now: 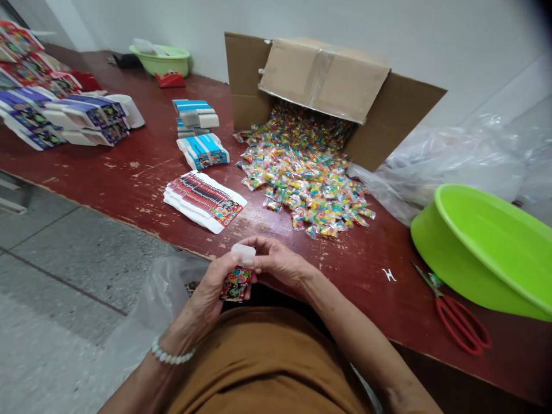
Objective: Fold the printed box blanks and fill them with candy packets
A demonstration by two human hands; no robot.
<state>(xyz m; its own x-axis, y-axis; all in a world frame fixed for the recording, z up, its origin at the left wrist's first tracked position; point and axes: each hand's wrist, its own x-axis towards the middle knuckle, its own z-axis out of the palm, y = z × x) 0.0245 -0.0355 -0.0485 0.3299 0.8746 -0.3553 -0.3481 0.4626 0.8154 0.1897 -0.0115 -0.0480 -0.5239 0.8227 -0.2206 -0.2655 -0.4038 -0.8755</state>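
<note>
The left hand (214,280) hides one side of the little box (238,283). Its white flap (244,252) hides some fingertips of the right hand (278,261). The words on the box are too small to read. A big flap (325,75) hides the candy (308,184) deep in the carton (394,123). The right edge cuts off the green tub (446,247) and clear bags (470,149). The left edge cuts off the red boxes (21,46). The dark thing (125,61) by the far bowl (177,63) is too blurry to name.

No lettering can be read; print on the small box (237,284) seems too blurred.
</note>
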